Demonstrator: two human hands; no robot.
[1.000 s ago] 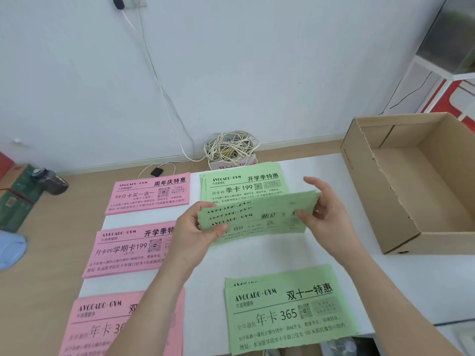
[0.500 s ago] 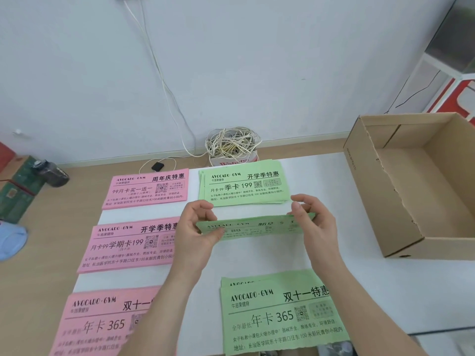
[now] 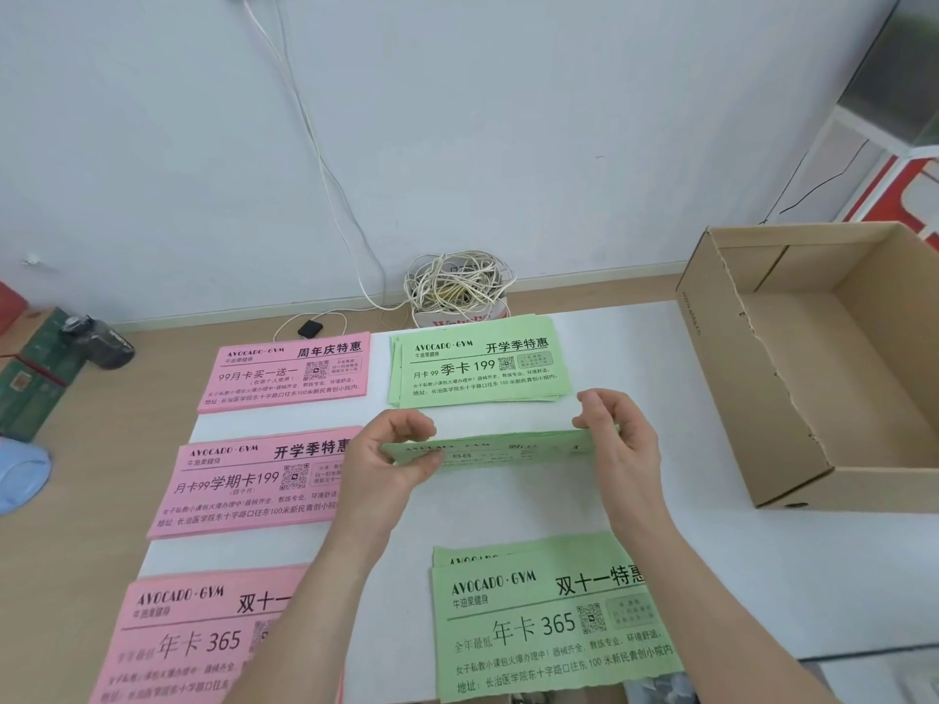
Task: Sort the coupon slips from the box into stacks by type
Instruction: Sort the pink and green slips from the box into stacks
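Note:
I hold a small bundle of green coupon slips [image 3: 500, 449] by its two ends, nearly flat and low over the middle of the white table [image 3: 762, 576]. My left hand [image 3: 391, 464] pinches its left end and my right hand [image 3: 617, 439] pinches its right end. Around it lie five stacks: a green one [image 3: 477, 368] behind, a green one [image 3: 549, 617] in front, and three pink ones at the far left [image 3: 284, 370], middle left [image 3: 254, 480] and near left [image 3: 198, 632]. The brown cardboard box [image 3: 752, 378] at the right shows a bare bottom.
A tangle of white cable [image 3: 457, 287] on a small box sits behind the table by the wall. On the wooden floor at the left are a dark bottle [image 3: 99, 340], green boxes [image 3: 30, 383] and a blue cloth [image 3: 20, 472]. A white shelf frame stands at the far right.
Both hands have lowered the green bundle from a tilted, raised position to nearly flat just above the table's middle, between the two green stacks.

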